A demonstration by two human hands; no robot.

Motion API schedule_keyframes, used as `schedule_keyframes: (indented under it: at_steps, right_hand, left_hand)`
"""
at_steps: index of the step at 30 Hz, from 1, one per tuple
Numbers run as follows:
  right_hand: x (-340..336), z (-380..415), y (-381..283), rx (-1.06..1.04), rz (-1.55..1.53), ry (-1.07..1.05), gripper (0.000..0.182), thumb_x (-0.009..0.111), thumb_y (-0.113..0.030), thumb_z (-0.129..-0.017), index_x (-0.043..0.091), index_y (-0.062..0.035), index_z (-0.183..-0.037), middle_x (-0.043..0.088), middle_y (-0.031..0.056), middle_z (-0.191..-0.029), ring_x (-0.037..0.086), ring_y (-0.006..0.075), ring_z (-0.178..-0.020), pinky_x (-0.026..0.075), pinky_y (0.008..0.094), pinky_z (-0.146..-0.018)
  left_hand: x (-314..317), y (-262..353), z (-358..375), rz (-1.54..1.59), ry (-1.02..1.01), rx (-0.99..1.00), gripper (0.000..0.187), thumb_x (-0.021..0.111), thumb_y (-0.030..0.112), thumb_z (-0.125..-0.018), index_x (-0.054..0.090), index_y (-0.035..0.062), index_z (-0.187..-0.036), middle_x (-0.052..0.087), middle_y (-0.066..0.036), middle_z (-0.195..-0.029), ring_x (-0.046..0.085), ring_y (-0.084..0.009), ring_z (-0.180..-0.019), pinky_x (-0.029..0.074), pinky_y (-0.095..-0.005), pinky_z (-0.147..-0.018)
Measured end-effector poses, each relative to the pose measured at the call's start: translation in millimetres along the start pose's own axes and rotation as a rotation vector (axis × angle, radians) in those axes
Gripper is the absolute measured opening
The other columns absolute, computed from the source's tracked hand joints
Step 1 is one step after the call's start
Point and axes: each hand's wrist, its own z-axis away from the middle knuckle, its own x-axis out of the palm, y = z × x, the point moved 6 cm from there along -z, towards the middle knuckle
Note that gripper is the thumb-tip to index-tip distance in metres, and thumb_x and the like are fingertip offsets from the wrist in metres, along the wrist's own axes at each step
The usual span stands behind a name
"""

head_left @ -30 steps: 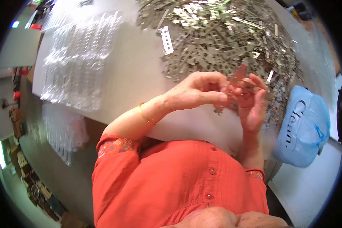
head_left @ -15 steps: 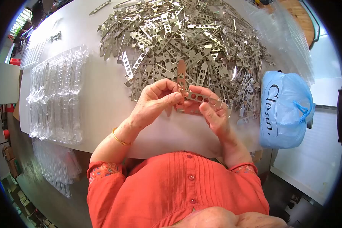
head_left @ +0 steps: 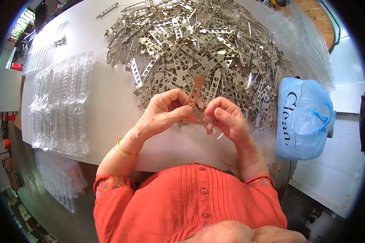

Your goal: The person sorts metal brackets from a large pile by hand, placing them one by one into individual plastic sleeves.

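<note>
My left hand (head_left: 162,111) pinches a flat metal bracket strip with round holes (head_left: 197,90) between thumb and fingertips. The strip stands up at a slant and reflects the red of the shirt. Close on its right, my right hand (head_left: 230,120) is closed, thumb against curled fingers, around a second metal strip (head_left: 209,127) whose lower end shows below the fingers. Part of this piece is hidden by the hand. Both hands are above the near edge of a large heap of similar punched metal strips (head_left: 207,44).
Clear plastic trays (head_left: 61,105) are stacked on the left of the white table (head_left: 109,101), with more clear trays (head_left: 61,178) below its edge. A tied blue plastic bag (head_left: 304,117) sits at the right. Clear plastic sheets (head_left: 308,44) lie at the back right.
The right hand's strip has turned from lying across, holes showing, to pointing down toward me. The left hand's strip has tilted to the right and come slightly lower.
</note>
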Motion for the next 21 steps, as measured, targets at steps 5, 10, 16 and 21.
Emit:
schedule_keyframes:
  at_steps: [5, 10, 16, 21]
  right_hand:
    - [7.7, 1.4, 2.5, 0.109, 0.287, -0.017, 0.016, 0.066, -0.017, -0.097, 0.059, -0.0034, -0.102, 0.062, 0.0012, -0.081, 0.058, 0.0080, -0.065, 0.050, 0.0249, -0.058]
    - [10.8, 4.0, 5.2, 0.195, 0.380, 0.013, 0.012, 0.067, -0.014, -0.096, 0.058, -0.0051, -0.098, 0.059, -0.0014, -0.079, 0.056, 0.0062, -0.067, 0.048, 0.0229, -0.058]
    - [6.6, 1.5, -6.0, 0.020, 0.377, 0.137, 0.009, 0.064, -0.011, -0.096, 0.058, -0.0049, -0.099, 0.062, 0.0003, -0.081, 0.056, 0.0060, -0.068, 0.046, 0.0225, -0.060]
    - [0.8, 6.5, -15.4, -0.182, 0.341, 0.282, 0.010, 0.061, -0.010, -0.099, 0.055, -0.0037, -0.104, 0.063, 0.0015, -0.085, 0.059, 0.0062, -0.072, 0.048, 0.0233, -0.062]
  left_hand:
    - [4.2, 3.3, 0.3, -0.093, -0.014, 0.003, 0.010, 0.066, 0.006, -0.095, 0.059, -0.0003, -0.096, 0.063, -0.003, -0.087, 0.060, -0.0081, -0.077, 0.052, -0.0256, -0.067]
    - [6.6, 2.1, 0.6, -0.097, -0.010, 0.027, 0.009, 0.065, 0.006, -0.096, 0.059, -0.0002, -0.097, 0.063, -0.002, -0.088, 0.060, -0.0074, -0.079, 0.051, -0.0252, -0.069]
    - [-3.2, 5.9, -2.8, 0.020, 0.037, 0.075, 0.011, 0.066, 0.011, -0.097, 0.061, 0.0018, -0.100, 0.066, -0.004, -0.092, 0.061, -0.0090, -0.080, 0.052, -0.0252, -0.070]
    - [3.2, -8.6, -3.9, 0.228, 0.002, -0.006, 0.012, 0.065, 0.015, -0.098, 0.062, 0.0034, -0.100, 0.068, -0.006, -0.094, 0.066, -0.0132, -0.079, 0.056, -0.0283, -0.067]
